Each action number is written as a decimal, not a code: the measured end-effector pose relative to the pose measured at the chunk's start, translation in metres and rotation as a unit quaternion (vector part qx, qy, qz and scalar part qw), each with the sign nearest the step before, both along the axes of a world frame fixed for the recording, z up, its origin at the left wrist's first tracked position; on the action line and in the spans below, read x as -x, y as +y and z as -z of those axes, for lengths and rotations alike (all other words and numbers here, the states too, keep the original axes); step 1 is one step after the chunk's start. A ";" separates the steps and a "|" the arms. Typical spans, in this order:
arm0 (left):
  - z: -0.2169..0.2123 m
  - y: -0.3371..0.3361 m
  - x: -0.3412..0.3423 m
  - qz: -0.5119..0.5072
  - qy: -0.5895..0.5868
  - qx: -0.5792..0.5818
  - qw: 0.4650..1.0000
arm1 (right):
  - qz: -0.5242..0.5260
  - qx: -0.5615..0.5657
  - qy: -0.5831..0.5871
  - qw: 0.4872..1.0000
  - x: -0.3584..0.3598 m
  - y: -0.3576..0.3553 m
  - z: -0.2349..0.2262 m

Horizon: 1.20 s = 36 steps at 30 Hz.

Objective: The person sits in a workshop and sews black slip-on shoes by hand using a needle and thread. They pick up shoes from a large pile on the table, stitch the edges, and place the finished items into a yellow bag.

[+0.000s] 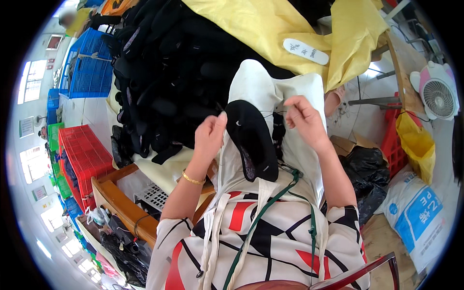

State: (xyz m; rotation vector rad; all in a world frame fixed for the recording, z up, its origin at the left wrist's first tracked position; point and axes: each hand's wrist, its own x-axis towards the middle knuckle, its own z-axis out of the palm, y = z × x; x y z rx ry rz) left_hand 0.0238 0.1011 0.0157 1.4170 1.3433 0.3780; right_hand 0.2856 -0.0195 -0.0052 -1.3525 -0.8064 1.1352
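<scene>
A black cloth slipper [249, 140] with a patterned lining lies on the white apron [309, 101] over my lap, its opening facing up. My left hand [210, 135] is closed in a pinch right beside the slipper's left edge; what sits between its fingertips is too small to make out. To the right, my right hand [305, 121] is raised apart from the slipper with its fingers pinched. A thin dark thread [274, 114] runs from near the slipper to those fingers. Under it, a dark bundle [278, 130] hangs on the apron.
A large heap of black slippers [179, 72] covers the table ahead and left. Yellow sheeting [251, 24] carries a white insole-shaped card [306, 51]. An open wooden drawer [125, 208] and red crate [87, 159] stand left; a fan [435, 94] and white-blue sack [415, 212] are right.
</scene>
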 end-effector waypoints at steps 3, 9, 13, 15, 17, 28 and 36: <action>0.001 -0.009 -0.003 0.021 -0.036 0.045 0.998 | 0.002 -0.069 -0.281 0.957 0.011 0.005 0.004; 0.017 0.006 0.001 0.054 -0.048 -0.123 0.990 | -0.068 -0.018 -0.613 0.787 0.005 0.003 0.001; -0.004 -0.010 -0.015 0.140 0.075 -0.463 0.872 | -0.045 -0.024 -0.619 0.783 0.005 0.002 0.005; -0.016 -0.025 -0.018 0.227 0.055 -0.570 0.788 | -0.011 -0.038 -0.598 0.801 0.009 0.009 0.000; -0.025 -0.034 -0.029 0.305 0.150 -0.575 0.744 | 0.010 -0.038 -0.573 0.818 0.015 0.013 -0.005; 0.001 -0.021 -0.019 0.197 0.046 -0.343 0.917 | 0.115 -0.089 -0.042 0.988 0.072 0.050 -0.015; 0.011 -0.004 -0.022 0.278 0.107 -0.402 0.866 | 0.028 -0.135 0.173 0.975 0.113 0.041 -0.046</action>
